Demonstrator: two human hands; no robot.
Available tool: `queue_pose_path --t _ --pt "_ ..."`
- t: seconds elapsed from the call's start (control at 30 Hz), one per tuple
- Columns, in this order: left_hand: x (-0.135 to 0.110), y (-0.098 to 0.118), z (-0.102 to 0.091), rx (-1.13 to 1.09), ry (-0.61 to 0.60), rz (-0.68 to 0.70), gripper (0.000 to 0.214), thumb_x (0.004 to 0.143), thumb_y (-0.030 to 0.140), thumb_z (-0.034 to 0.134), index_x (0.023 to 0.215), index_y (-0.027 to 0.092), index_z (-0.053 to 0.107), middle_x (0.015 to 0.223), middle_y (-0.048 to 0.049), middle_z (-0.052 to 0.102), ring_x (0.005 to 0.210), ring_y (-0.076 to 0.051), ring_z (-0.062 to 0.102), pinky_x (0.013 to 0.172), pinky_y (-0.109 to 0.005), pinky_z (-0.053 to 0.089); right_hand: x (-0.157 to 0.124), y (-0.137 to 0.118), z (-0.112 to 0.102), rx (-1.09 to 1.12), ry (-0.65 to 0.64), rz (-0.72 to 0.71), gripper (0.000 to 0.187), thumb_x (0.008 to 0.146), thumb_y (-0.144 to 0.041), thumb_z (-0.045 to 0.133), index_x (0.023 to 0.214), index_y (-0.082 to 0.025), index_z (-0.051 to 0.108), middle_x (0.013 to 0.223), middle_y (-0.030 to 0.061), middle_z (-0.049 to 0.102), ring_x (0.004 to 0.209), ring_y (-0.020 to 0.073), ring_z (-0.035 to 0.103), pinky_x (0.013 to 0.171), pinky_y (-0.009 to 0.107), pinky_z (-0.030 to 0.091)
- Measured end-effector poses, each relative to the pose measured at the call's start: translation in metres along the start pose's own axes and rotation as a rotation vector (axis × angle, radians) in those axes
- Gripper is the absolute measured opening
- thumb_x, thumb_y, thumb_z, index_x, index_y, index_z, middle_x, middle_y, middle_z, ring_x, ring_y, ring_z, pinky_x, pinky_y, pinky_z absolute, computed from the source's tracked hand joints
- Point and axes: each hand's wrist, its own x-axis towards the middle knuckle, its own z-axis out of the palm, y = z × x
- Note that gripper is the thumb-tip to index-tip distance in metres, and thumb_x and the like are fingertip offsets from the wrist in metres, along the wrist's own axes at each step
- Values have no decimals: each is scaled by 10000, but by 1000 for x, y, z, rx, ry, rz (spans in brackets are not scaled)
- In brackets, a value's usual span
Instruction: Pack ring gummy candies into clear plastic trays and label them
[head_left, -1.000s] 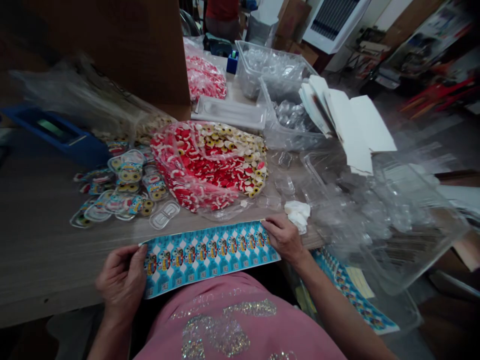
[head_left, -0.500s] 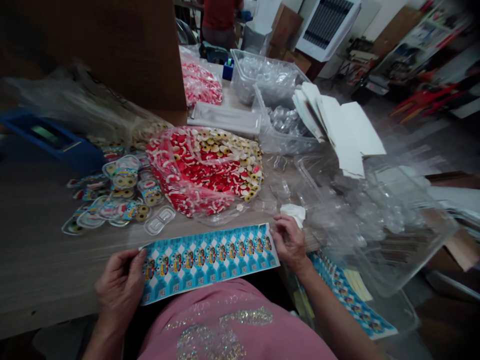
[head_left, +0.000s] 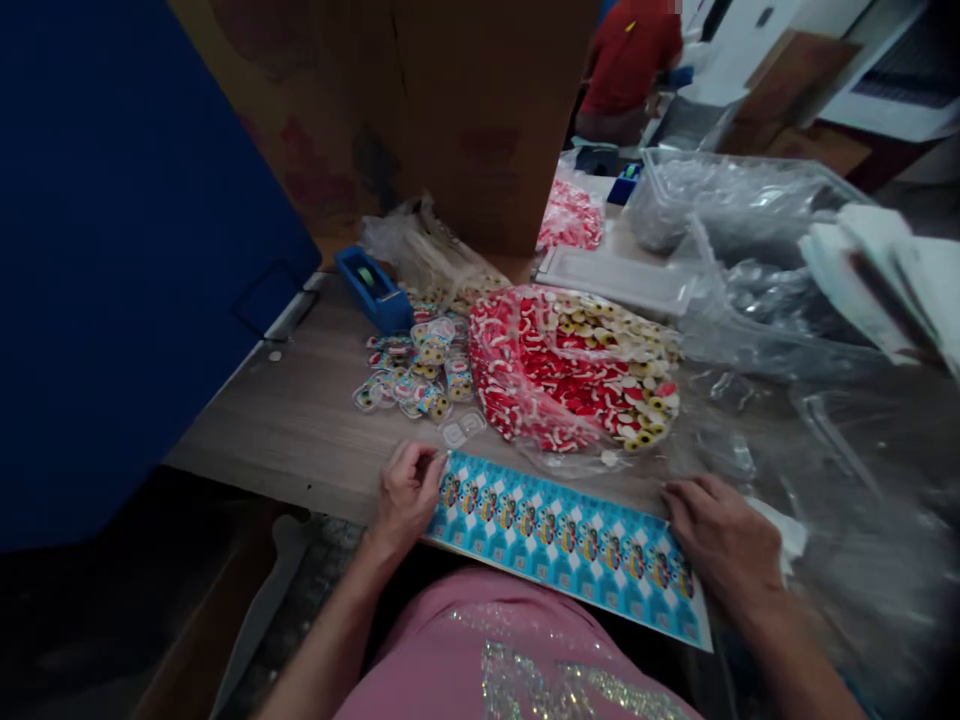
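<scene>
A long blue sheet of printed labels (head_left: 559,535) with a repeated cartoon design lies along the table's front edge, just above my lap. My left hand (head_left: 409,490) pinches its upper left corner between thumb and fingers. At the right end, my right hand (head_left: 724,545) has its curled fingers on the sheet's edge; the thumb is mostly hidden. Behind the sheet is an open plastic bag (head_left: 574,370) full of red, white and yellow-brown candies. Left of it are a heap of filled clear blister packs (head_left: 420,375) and one clear blister shell (head_left: 463,428).
A blue tape dispenser (head_left: 375,290) stands behind the packs, near a tall cardboard box (head_left: 480,130). Clear plastic bins (head_left: 750,170) hold plastic shells at the right, with white cards (head_left: 862,270) on top. A blue panel (head_left: 142,250) fills the left. A person in red (head_left: 630,65) stands far back.
My view has swung left, so the table things appear further right and the blue panel has come in. The label sheet now slants down to the right, with both hands still at its ends.
</scene>
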Motion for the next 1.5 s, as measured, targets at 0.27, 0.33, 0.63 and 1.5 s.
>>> queue_pose_path --t 0.27,0.33,0.63,1.5 --pt "41 0 -8 97 -101 144 176 871 339 563 804 185 616 807 -44 614 794 -193 578 732 -306 451 11 -6 -6 55 159 -15 171 882 -233 550 808 -173 693 786 52 664 699 169 621 620 263 445" --pt "54 5 -2 183 -169 223 178 861 358 574 817 191 620 842 -55 623 862 -221 579 809 -346 444 14 -10 -8 77 169 -19 164 883 -213 552 805 -175 691 784 51 665 714 169 624 647 263 454" --pt "86 14 20 455 -445 352 142 782 308 598 751 184 661 883 -106 627 896 -281 535 784 -389 404 34 -32 -18 353 163 -6 152 888 -176 548 827 -176 687 800 59 672 738 175 628 686 286 470" --pt "19 97 52 -1328 -440 -727 423 749 286 735 1130 168 596 1022 -108 721 744 -203 707 500 -269 578 96 -105 -40 1000 -59 28 146 890 -269 570 910 -223 707 863 28 704 813 166 633 778 298 485"
